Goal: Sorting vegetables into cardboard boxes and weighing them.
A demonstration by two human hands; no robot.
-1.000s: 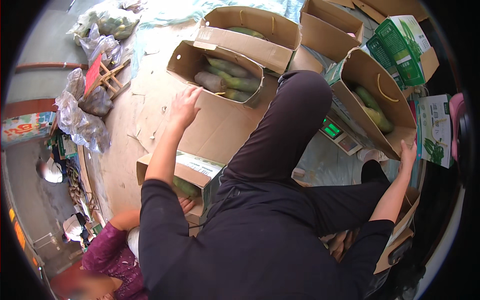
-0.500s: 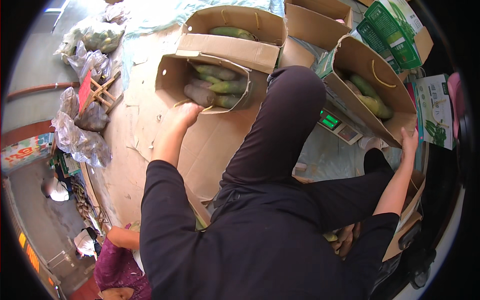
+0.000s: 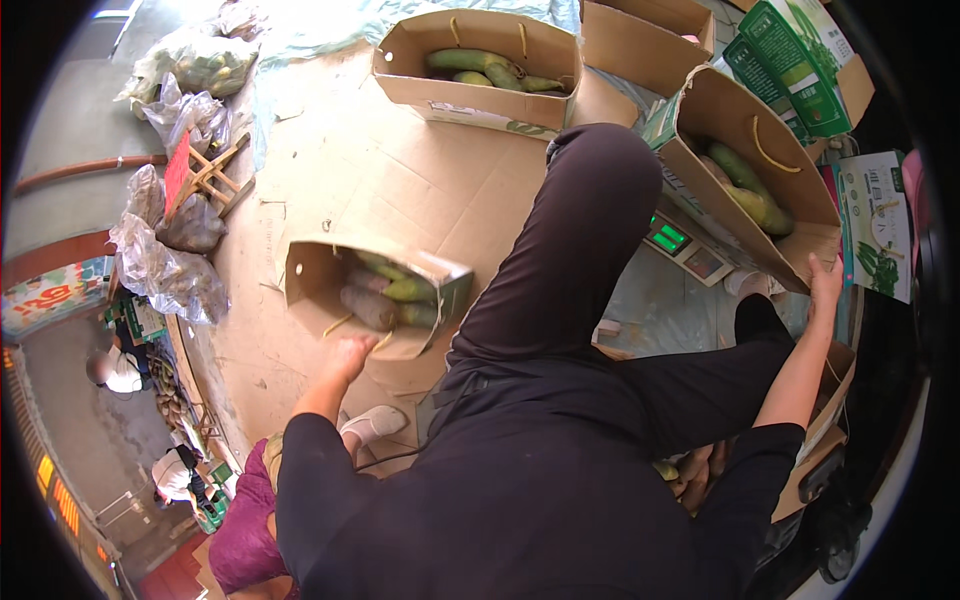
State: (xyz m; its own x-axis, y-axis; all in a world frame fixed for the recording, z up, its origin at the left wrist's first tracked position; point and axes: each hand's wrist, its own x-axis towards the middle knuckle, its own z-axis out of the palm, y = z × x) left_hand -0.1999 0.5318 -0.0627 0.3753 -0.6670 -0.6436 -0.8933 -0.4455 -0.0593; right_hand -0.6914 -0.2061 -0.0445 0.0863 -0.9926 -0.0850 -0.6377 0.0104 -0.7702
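Note:
My left hand [image 3: 350, 358] is closed at the near side of an open cardboard box [image 3: 305, 280], where its yellow rope handle [image 3: 337, 326] shows on both sides of my fist. Inside that box lie several long green radishes [image 3: 408, 289], slightly blurred. At the right, my right hand [image 3: 825, 285] grips the near corner of a second open box [image 3: 715, 105] by its rim. This box is tilted and holds a few radishes [image 3: 742, 178]; its own rope handle [image 3: 770, 150] hangs on the inner wall. Under its lower edge sits a scale with a lit green display [image 3: 667, 237].
Another open box [image 3: 475, 105] with radishes stands at the far side, beside an empty-looking carton [image 3: 640, 50]. Green printed cartons [image 3: 790, 75] are at the far right. Plastic bags [image 3: 170, 265] and a wooden folding stool [image 3: 215, 180] line the left. A person in purple [image 3: 245, 535] is at the lower left.
My left hand has pulled its box of radishes toward me and slightly left, away from the far box. My right hand keeps its hold on the right box. The person in purple has shifted.

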